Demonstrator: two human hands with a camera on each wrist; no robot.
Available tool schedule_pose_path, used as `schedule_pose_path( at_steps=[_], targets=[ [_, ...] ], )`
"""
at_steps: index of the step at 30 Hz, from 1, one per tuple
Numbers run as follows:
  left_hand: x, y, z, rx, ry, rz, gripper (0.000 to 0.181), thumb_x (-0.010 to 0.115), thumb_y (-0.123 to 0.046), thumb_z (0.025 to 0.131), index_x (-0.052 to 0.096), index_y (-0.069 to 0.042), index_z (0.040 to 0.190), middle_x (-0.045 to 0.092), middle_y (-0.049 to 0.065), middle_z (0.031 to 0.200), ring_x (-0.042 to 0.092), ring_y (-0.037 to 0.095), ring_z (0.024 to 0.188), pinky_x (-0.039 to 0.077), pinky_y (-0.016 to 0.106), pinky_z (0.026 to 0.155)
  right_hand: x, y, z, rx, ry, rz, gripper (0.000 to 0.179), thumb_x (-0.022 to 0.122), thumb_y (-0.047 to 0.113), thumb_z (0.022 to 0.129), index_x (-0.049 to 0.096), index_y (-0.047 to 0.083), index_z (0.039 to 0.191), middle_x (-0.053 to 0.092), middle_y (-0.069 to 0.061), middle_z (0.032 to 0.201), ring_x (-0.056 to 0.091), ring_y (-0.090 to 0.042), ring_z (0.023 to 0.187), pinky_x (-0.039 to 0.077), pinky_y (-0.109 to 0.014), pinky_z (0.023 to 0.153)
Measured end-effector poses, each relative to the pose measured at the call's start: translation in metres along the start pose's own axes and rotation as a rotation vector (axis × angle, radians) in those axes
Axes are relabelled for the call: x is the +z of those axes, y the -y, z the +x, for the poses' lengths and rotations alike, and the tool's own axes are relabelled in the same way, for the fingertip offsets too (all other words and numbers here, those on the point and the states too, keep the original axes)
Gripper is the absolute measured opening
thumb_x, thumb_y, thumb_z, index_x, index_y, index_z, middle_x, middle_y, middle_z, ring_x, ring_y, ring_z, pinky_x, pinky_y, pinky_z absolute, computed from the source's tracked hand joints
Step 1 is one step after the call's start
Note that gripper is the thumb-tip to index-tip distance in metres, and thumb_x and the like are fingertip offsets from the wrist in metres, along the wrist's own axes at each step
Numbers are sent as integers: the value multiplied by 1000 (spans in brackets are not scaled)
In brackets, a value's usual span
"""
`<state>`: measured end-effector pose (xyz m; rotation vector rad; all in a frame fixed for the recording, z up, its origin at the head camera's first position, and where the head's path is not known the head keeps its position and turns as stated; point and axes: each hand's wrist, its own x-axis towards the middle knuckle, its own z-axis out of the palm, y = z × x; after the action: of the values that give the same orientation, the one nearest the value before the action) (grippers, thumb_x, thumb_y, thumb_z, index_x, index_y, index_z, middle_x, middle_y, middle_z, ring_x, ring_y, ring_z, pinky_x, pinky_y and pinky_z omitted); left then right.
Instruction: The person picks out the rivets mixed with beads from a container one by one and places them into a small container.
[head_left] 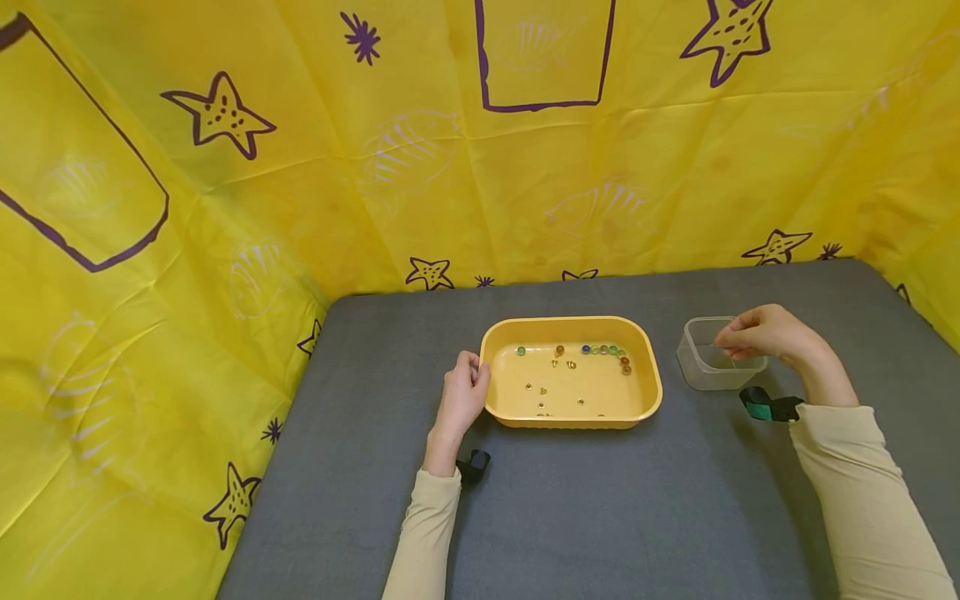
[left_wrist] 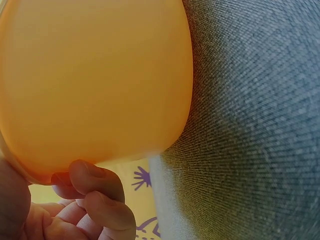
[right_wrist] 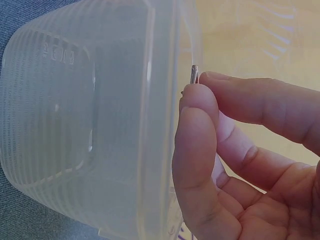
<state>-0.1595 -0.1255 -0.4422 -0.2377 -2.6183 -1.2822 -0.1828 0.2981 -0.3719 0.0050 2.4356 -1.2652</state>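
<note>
A yellow tray (head_left: pixel 517 404) sits on the table with several glass marbles (head_left: pixel 603 350) along its far side. Scattered over its floor are several small gold-coloured metal pieces (head_left: pixel 543 391), too small to name exactly. My left hand (head_left: pixel 462 396) grips the tray's left rim, thumb on one side and fingers on the other; the left wrist view shows the tray wall (left_wrist: pixel 100 90) close up. With its fingertips, my right hand (head_left: pixel 776 333) pinches a small shiny metal piece (right_wrist: pixel 194 74) above a clear plastic container (head_left: pixel 712 377). Fingers hide most of that piece.
A grey cloth (head_left: pixel 600 508) covers the table. Yellow fabric (head_left: pixel 315 150) printed with starfish and fish hangs behind and at the sides. The clear container stands just right of the tray. Black straps (head_left: pixel 772 408) are worn at the wrists.
</note>
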Motion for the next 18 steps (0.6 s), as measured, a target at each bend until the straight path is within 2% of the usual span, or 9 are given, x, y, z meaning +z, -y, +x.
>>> schedule_pose_path(
  at_steps=[18],
  targets=[
    [0,1,1,-11,15,-14,11,52,-8,92,49,3,93,41,1,59,36,9,47,32,22,45,-1,-2,-2,-6,-3,19,30,61,9,88,59,-18,99,65,-4,77,63,-13,67,52,-28,66]
  ],
)
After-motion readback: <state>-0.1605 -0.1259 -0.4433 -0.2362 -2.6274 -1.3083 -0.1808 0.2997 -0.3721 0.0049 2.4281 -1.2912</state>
